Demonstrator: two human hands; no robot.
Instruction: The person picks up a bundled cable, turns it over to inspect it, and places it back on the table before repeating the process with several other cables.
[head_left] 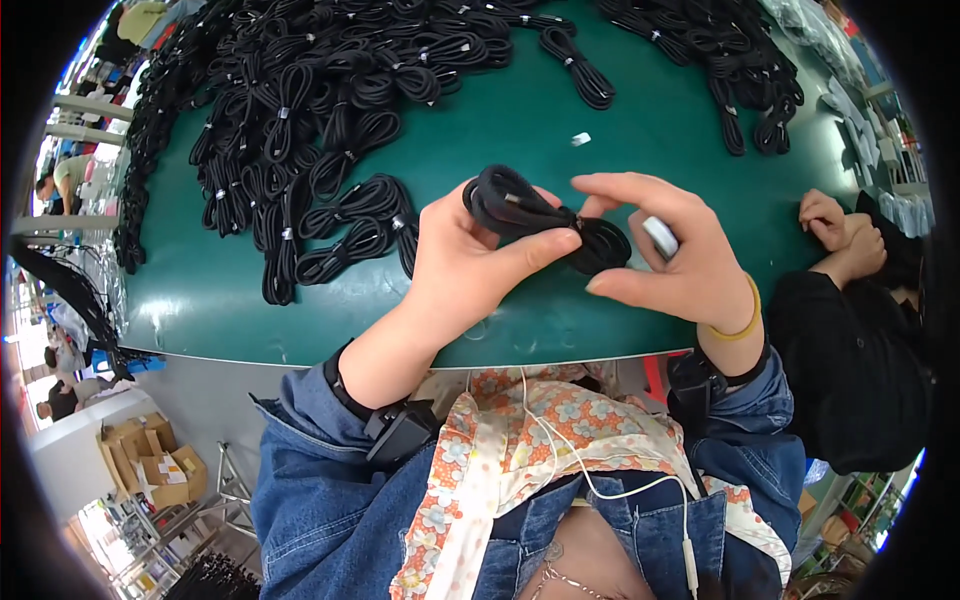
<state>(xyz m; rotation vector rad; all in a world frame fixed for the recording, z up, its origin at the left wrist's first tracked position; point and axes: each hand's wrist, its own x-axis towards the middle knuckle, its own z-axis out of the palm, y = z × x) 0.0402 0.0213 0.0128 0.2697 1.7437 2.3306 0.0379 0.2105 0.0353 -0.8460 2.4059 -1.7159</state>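
Left hand: pinching black cable bundle near its tied middle.
Right hand: thumb and forefinger parted at bundle's right end; small white object against curled fingers, whether gripped, cannot tell.
Cable bundle: held above green desk.
Cable pile: heaped left of and beyond held bundle.
White scrap: just beyond it.

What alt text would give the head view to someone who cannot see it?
The left hand holds a black cable bundle above a green table; the right hand, a small pale object tucked in it, is open around the bundle's right end. More bundles lie heaped beyond, and a co-worker's hands show at right.
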